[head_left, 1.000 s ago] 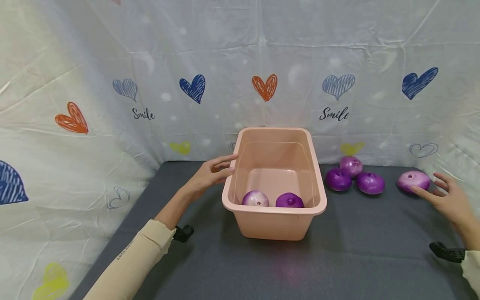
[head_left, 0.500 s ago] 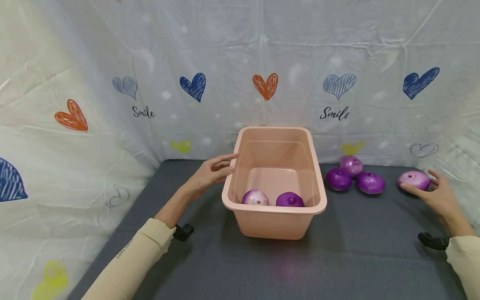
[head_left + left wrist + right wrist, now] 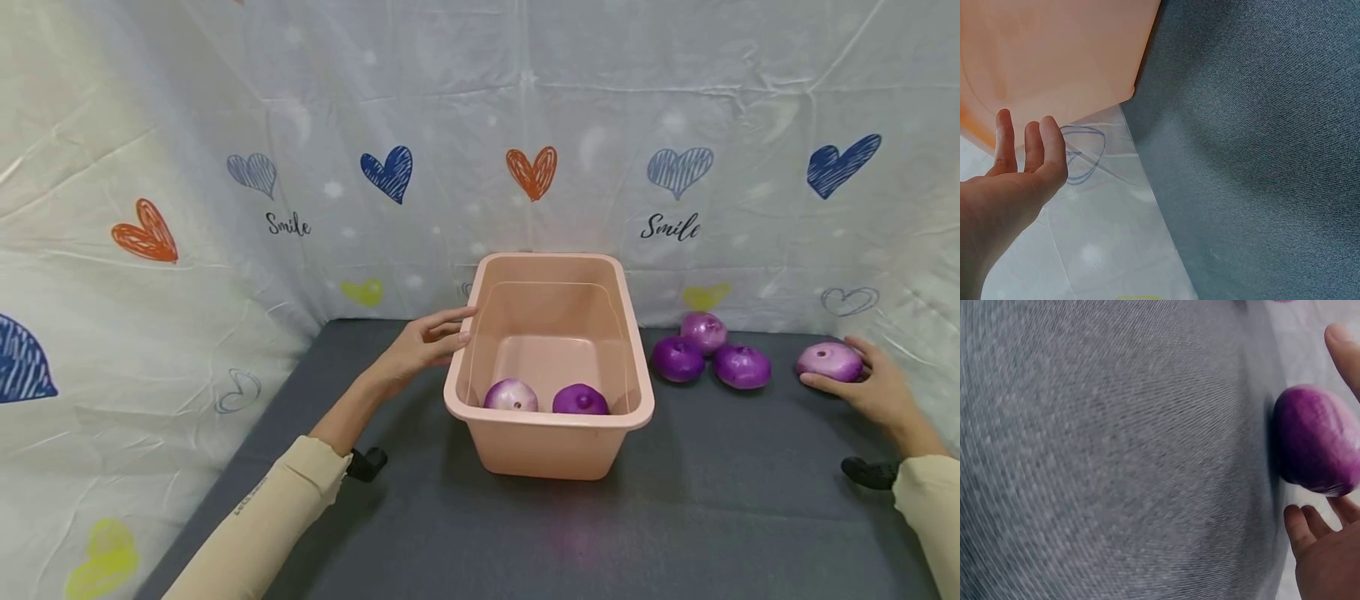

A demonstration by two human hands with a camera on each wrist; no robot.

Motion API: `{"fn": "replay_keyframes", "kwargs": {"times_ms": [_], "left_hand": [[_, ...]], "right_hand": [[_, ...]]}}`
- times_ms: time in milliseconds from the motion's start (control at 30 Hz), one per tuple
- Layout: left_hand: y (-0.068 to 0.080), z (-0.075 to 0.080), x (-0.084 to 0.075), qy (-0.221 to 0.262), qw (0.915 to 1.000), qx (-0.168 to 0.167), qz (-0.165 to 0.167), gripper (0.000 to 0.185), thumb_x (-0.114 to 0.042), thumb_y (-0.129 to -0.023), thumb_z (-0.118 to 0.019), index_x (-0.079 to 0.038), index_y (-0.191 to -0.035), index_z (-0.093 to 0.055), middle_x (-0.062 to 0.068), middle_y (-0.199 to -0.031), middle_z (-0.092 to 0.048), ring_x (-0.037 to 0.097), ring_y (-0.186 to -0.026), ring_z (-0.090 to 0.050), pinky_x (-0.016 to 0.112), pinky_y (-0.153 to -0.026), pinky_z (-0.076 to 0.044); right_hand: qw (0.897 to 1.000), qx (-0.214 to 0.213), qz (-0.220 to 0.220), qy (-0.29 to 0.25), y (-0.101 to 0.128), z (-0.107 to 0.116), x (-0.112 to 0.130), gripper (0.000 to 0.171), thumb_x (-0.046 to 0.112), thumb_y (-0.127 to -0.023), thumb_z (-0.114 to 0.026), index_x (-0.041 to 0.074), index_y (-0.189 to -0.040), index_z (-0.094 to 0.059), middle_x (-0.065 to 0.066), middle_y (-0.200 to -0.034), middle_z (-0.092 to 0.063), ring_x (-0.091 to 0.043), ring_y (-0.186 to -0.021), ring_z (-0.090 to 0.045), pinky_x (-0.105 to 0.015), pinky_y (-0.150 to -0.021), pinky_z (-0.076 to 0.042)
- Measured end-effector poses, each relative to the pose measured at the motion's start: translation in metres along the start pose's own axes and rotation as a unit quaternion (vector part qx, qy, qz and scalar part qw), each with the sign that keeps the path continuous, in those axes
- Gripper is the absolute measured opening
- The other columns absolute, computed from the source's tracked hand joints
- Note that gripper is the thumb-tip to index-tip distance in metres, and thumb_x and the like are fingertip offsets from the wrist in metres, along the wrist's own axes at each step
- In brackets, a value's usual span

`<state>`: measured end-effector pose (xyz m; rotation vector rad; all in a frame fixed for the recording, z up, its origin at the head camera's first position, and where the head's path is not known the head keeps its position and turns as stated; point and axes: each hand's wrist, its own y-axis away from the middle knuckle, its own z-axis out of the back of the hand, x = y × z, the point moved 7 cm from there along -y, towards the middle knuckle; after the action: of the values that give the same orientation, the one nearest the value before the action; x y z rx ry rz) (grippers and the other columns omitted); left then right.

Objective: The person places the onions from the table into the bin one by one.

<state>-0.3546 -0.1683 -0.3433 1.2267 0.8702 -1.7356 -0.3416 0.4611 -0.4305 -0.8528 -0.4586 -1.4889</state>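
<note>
One onion (image 3: 828,362) sits between thumb (image 3: 1342,351) and fingers (image 3: 1298,529) of the right hand (image 3: 887,393).

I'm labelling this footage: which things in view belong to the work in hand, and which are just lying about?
Likely in the work:
tub, left hand at its rim
onion by the right hand
two onions in the tub
three onions right of the tub

Likely just surroundings:
dark tablecloth
printed curtain
black wrist straps

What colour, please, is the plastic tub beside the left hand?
The plastic tub is plain peach-pink, inside and out; the head view shows it best.
</note>
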Motion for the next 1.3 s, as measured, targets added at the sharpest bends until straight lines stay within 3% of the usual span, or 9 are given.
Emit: {"fn": "replay_keyframes", "kwargs": {"times_ms": [233, 433, 633, 700, 767, 867, 933, 1167, 1300], "left_hand": [[0.001, 0.000, -0.001, -0.002, 1.0000, -0.002, -0.002, 0.054, -0.030, -0.101, -0.067, -0.024, -0.152, -0.051, 0.011, -0.141, -0.056, 0.028, -0.130, -0.052, 0.054, -0.105, -0.044], [0.000, -0.001, -0.001, 0.003, 1.0000, 0.002, -0.003, 0.055, -0.029, -0.102, -0.066, -0.022, -0.153, -0.049, 0.015, -0.144, -0.054, 0.028, -0.131, -0.052, 0.055, -0.105, -0.043], [0.000, -0.001, -0.003, 0.007, 1.0000, -0.001, -0.002, 0.055, -0.028, -0.101, -0.068, -0.020, -0.153, -0.050, 0.015, -0.146, -0.051, 0.028, -0.132, -0.051, 0.053, -0.105, -0.043], [0.000, -0.001, -0.004, 0.003, 1.0000, -0.004, -0.002, 0.055, -0.029, -0.100, -0.068, -0.020, -0.152, -0.052, 0.013, -0.146, -0.051, 0.028, -0.132, -0.050, 0.051, -0.105, -0.044], [0.000, 0.000, -0.004, 0.000, 1.0000, -0.008, -0.003, 0.054, -0.028, -0.100, -0.069, -0.020, -0.150, -0.053, 0.011, -0.147, -0.051, 0.027, -0.133, -0.050, 0.050, -0.105, -0.045], [-0.001, 0.002, -0.004, -0.009, 0.9999, -0.011, -0.006, 0.053, -0.028, -0.100, -0.070, -0.020, -0.149, -0.055, 0.009, -0.146, -0.052, 0.027, -0.133, -0.050, 0.049, -0.106, -0.044], [-0.001, 0.002, -0.004, -0.012, 0.9998, -0.011, -0.007, 0.052, -0.027, -0.100, -0.070, -0.019, -0.149, -0.055, 0.009, -0.146, -0.052, 0.027, -0.132, -0.050, 0.049, -0.106, -0.044], [-0.002, 0.003, -0.006, -0.013, 0.9997, -0.015, -0.010, 0.053, -0.026, -0.099, -0.070, -0.016, -0.149, -0.055, 0.010, -0.147, -0.052, 0.027, -0.133, -0.050, 0.050, -0.105, -0.045], [-0.002, 0.003, -0.006, -0.012, 0.9998, -0.013, -0.007, 0.052, -0.026, -0.100, -0.069, -0.017, -0.149, -0.055, 0.009, -0.148, -0.051, 0.027, -0.133, -0.049, 0.049, -0.105, -0.045]], "right_hand": [[1.000, -0.021, -0.013, 0.004, 0.000, 0.003, -0.004, 0.090, 0.026, -0.093, -0.077, -0.013, -0.154, -0.022, -0.047, -0.146, -0.028, -0.062, -0.122, -0.037, -0.011, -0.066, -0.032], [0.998, -0.042, -0.037, 0.015, 0.000, 0.007, -0.007, 0.086, 0.030, -0.095, -0.075, -0.012, -0.153, -0.028, -0.046, -0.145, -0.031, -0.060, -0.124, -0.038, -0.018, -0.071, -0.034], [0.998, -0.051, -0.036, -0.008, 0.003, 0.009, -0.003, 0.084, 0.030, -0.095, -0.074, -0.011, -0.153, -0.028, -0.046, -0.145, -0.032, -0.058, -0.123, -0.038, -0.011, -0.064, -0.033], [0.998, -0.054, -0.032, -0.023, 0.004, 0.010, 0.001, 0.084, 0.029, -0.095, -0.075, -0.010, -0.153, -0.029, -0.045, -0.144, -0.034, -0.049, -0.121, -0.043, -0.009, -0.062, -0.035], [0.997, -0.058, -0.026, -0.034, 0.004, 0.011, 0.006, 0.084, 0.028, -0.094, -0.076, -0.008, -0.154, -0.029, -0.044, -0.144, -0.035, -0.031, -0.114, -0.049, -0.007, -0.062, -0.037], [0.997, -0.058, -0.016, -0.050, 0.006, 0.012, 0.013, 0.084, 0.026, -0.094, -0.077, -0.005, -0.156, -0.030, -0.042, -0.144, -0.035, -0.005, -0.101, -0.046, -0.005, -0.064, -0.041], [0.997, -0.053, -0.008, -0.057, 0.008, 0.013, 0.019, 0.084, 0.025, -0.094, -0.076, -0.003, -0.157, -0.029, -0.041, -0.146, -0.033, 0.003, -0.098, -0.043, -0.004, -0.066, -0.041], [0.996, -0.037, 0.006, -0.085, 0.013, 0.015, 0.040, 0.080, 0.025, -0.097, -0.072, 0.010, -0.162, -0.028, -0.033, -0.148, -0.032, 0.000, -0.097, -0.044, -0.003, -0.070, -0.042], [0.997, -0.021, 0.003, -0.079, 0.015, 0.014, 0.047, 0.080, 0.028, -0.098, -0.071, 0.015, -0.163, -0.026, -0.034, -0.152, -0.029, -0.019, -0.113, -0.049, -0.004, -0.071, -0.042]]}}
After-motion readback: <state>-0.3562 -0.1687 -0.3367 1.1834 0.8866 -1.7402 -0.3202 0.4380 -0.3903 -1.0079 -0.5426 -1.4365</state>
